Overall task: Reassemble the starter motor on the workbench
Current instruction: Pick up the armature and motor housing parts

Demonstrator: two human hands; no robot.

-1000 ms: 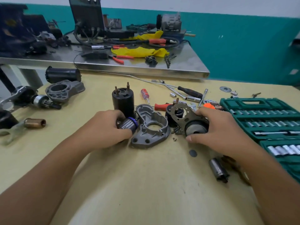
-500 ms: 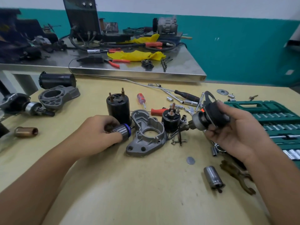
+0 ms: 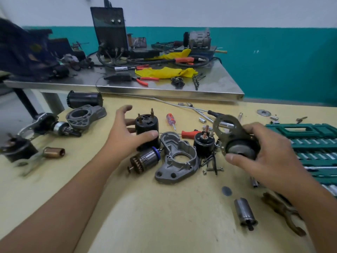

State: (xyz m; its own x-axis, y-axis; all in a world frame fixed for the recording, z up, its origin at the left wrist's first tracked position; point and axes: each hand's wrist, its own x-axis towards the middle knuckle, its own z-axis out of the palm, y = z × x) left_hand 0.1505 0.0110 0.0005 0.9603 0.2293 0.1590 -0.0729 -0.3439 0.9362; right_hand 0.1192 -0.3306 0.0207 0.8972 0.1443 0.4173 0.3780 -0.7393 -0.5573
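My right hand (image 3: 269, 154) grips a dark drive assembly with a flat metal plate (image 3: 237, 143), lifted above the yellow workbench (image 3: 164, 216). My left hand (image 3: 125, 136) is spread around a black cylindrical motor housing (image 3: 146, 127) that stands upright with two studs on top; the thumb touches its front and the index finger is raised. The armature (image 3: 145, 159), with a blue ring, lies free on the bench just below that hand. A grey cast end housing (image 3: 176, 159) lies to its right, and a black solenoid (image 3: 204, 143) stands behind it.
A green socket set (image 3: 310, 141) lies open at the right. Loose bolts (image 3: 211, 165), screwdrivers (image 3: 171, 120), a steel plunger (image 3: 245, 213) and a rusty fork lever (image 3: 284, 214) lie around. Another dismantled starter (image 3: 54, 125) and a bronze bushing (image 3: 54, 152) sit left. A cluttered steel bench (image 3: 209, 88) stands behind.
My left hand let go of the armature, which now lies on the bench, and moved up to the black housing. My right hand lifted the drive assembly and turned it.
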